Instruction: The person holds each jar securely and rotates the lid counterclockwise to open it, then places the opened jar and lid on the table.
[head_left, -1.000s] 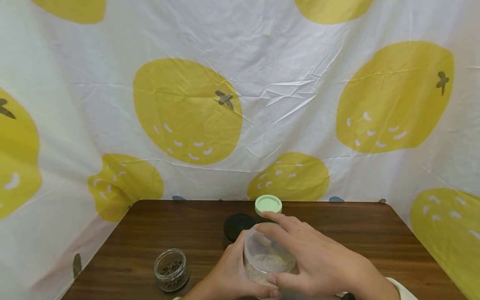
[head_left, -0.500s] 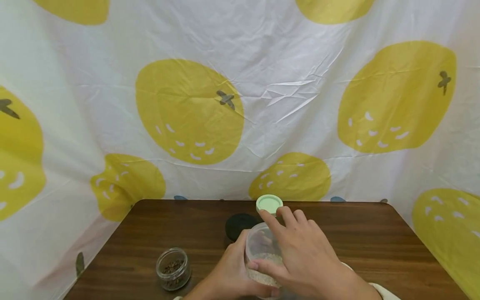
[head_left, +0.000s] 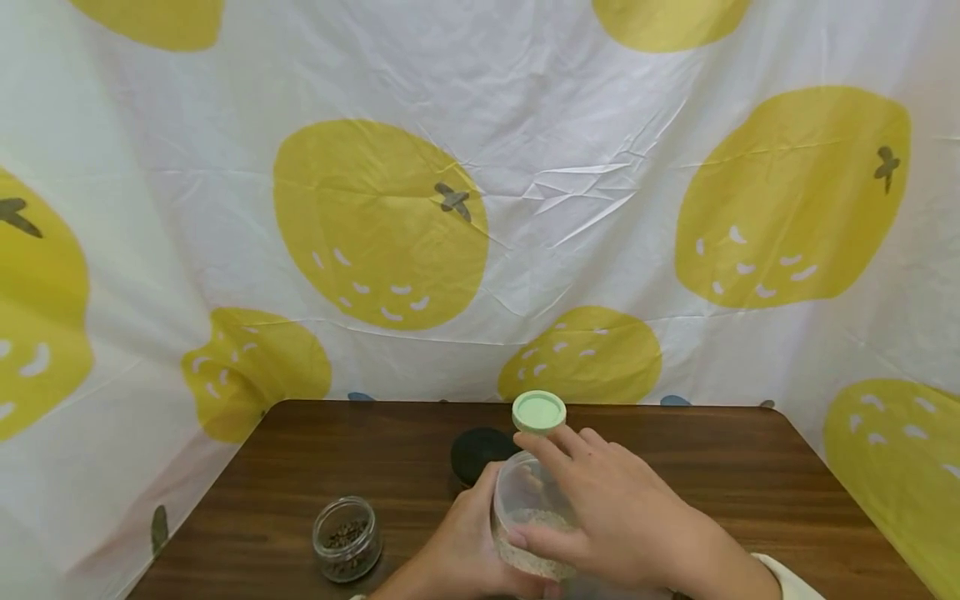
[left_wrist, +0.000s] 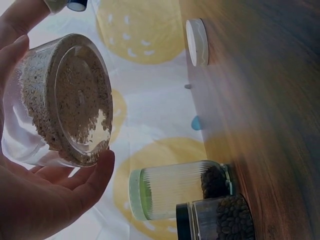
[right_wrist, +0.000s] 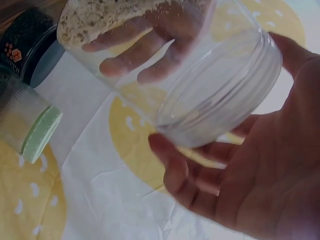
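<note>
My left hand (head_left: 472,533) grips a clear jar (left_wrist: 75,100) by its side, its fingers wrapped round the wall. Pale brown coarse grains fill the jar's lower part, and it is held tilted above the table. The right hand (head_left: 615,517) holds the jar's clear screw lid (right_wrist: 220,95), thumb on one side and fingers curled round the other. The lid sits on the jar's mouth. Through the wall, the left fingers (right_wrist: 145,55) show in the right wrist view.
On the wooden table (head_left: 262,475) stand an open glass jar (head_left: 347,540) with dark bits at left, a black-lidded jar (left_wrist: 232,220) of dark beans and a ribbed, green-lidded jar (left_wrist: 175,190) behind. A round white object (left_wrist: 197,42) lies to the right. A lemon-print cloth (head_left: 585,233) hangs behind.
The right hand lifted and turned on the lid half a second ago, and has since come lower and round to the right. The left hand keeps its grip on the jar.
</note>
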